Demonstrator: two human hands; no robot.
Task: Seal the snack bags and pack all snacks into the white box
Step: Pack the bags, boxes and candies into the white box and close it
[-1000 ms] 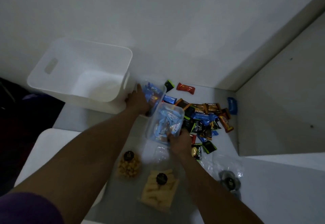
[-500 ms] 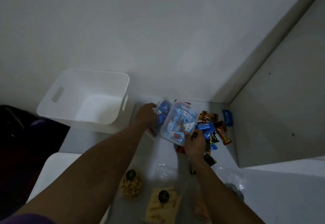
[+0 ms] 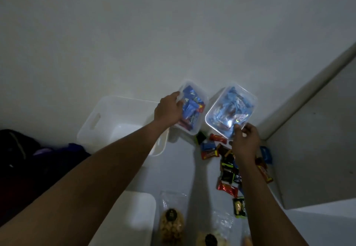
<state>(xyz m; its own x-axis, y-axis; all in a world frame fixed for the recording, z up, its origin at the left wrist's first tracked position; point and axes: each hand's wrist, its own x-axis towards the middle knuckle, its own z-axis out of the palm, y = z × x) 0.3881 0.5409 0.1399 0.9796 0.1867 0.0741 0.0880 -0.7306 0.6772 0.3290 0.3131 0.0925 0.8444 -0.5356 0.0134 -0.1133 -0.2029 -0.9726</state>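
My left hand [image 3: 169,110] grips a clear tub of dark blue wrapped snacks [image 3: 192,108], held tilted above the table beside the white box [image 3: 107,120]. My right hand [image 3: 245,141] holds the near edge of a second clear tub with pale blue packets [image 3: 231,110], also lifted and tilted toward me. The white box stands open at the left, its inside bare where I can see it. Loose wrapped snacks [image 3: 227,164] lie scattered on the table under my right arm. Clear bags of snacks [image 3: 171,224] lie at the bottom edge.
A white wall rises behind the table, and a white side panel [image 3: 312,149] closes the right. A white lid or tray [image 3: 134,216] lies near my left forearm. Dark clothing [image 3: 28,159] sits left of the table.
Both tubs have risen off the table and moved apart, tilting up toward the wall. The camera has tipped upward, so the box and snacks sit lower in view.
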